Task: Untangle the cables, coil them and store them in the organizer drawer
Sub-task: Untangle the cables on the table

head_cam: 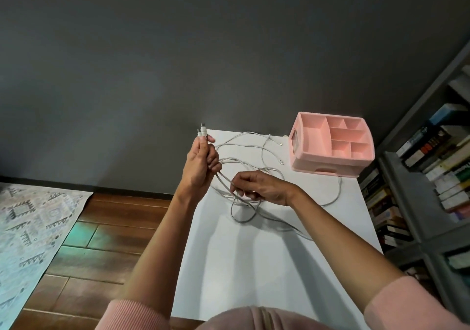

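Several white and grey cables [254, 167] lie tangled in loops on the white table [254, 261]. My left hand [201, 167] is raised over the table's left edge and grips two cable ends, whose white plugs [202, 132] stick up above my fingers. To its right my right hand [259, 188] pinches a few strands of the tangle just above the tabletop. A pink organizer [330, 160] with open top compartments and a shut drawer at its front stands at the table's far right corner. Two loose plug ends [280, 161] lie beside it.
A grey wall rises right behind the table. Dark shelving [419, 202] packed with books stands close along the table's right side. To the left lie a wooden floor [101, 240] and a pale patterned rug [28, 228]. One cable loop [337, 197] trails near the right table edge.
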`<state>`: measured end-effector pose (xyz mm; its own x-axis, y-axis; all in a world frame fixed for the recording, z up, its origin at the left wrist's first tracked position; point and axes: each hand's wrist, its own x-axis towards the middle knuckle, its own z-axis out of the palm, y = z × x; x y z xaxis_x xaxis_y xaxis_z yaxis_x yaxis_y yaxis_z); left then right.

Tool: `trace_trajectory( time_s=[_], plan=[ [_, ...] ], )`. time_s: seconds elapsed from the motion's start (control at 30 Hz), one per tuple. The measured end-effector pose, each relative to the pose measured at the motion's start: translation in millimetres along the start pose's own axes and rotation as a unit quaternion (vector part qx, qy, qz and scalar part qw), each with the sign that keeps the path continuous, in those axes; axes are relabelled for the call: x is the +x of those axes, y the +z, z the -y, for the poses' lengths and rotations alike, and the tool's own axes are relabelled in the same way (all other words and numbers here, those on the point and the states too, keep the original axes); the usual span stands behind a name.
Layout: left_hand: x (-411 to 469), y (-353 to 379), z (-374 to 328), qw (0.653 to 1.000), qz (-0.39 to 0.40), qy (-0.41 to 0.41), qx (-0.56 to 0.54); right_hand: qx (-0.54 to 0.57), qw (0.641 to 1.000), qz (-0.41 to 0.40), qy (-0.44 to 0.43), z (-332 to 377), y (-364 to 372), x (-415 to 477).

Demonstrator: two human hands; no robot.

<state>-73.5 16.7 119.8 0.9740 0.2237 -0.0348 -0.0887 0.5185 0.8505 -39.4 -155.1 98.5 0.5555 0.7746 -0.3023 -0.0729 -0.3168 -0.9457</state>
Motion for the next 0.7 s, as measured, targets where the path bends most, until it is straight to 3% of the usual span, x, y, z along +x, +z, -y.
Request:
trace_trajectory(
  time_s=[0.13, 0.27, 0.43, 0.7],
  plan=[
    [5.0, 4.5, 3.5, 0.993, -0.115, 0.032, 0.011, -0.034, 0.999, -0.002, 0.030, 5.8, 10.9, 4.1],
    [7.5, -3.4, 4.4, 0.974, -0.222, 0.042, 0.001, 0.019, 0.995, 0.020, 0.092, -11.2, 7.6, -0.4],
    [-0.8, -11.7, 10.7, 0.963, -0.266, 0.037, 0.008, 0.033, 0.985, 0.067, 0.156, -37.1, -4.0, -17.4],
    [-11.1, -27.2, 8.2, 0.951, -0.302, 0.047, 0.043, -0.008, 0.984, 0.017, 0.179, -70.0, -9.8, -39.3]
  ],
)
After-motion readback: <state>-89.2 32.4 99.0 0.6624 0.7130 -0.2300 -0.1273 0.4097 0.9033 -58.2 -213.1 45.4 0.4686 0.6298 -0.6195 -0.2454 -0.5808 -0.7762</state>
